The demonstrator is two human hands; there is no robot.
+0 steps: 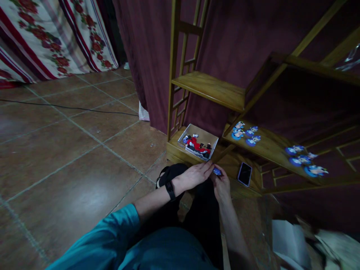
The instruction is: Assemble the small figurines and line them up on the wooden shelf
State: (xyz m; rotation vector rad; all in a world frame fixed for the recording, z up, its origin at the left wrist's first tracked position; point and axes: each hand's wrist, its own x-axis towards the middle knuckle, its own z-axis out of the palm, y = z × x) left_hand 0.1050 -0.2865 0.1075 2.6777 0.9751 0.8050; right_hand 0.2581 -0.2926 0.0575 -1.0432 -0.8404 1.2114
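Observation:
Just above my knees, my two hands come together at a small blue-purple figurine (216, 171), mostly covered by fingers. My right hand (222, 185) grips it from the right side. From the left, my left hand (195, 175), with a black band on the wrist, has its fingers closed against the same piece. Right beyond my hands, an open box (212, 150) on the lower shelf holds red, black and white figures (198, 145). Several blue-based figurines (253, 140) stand on the raised shelf to the right, with another group of figurines (300, 160) farther along.
A phone (245, 174) lies on the low wooden shelf right of my hands. The wooden shelf unit (208, 88) rises in front, against a dark red curtain (157, 75). A black cable (70, 108) crosses the tiled floor. A pale box (289, 240) sits at lower right.

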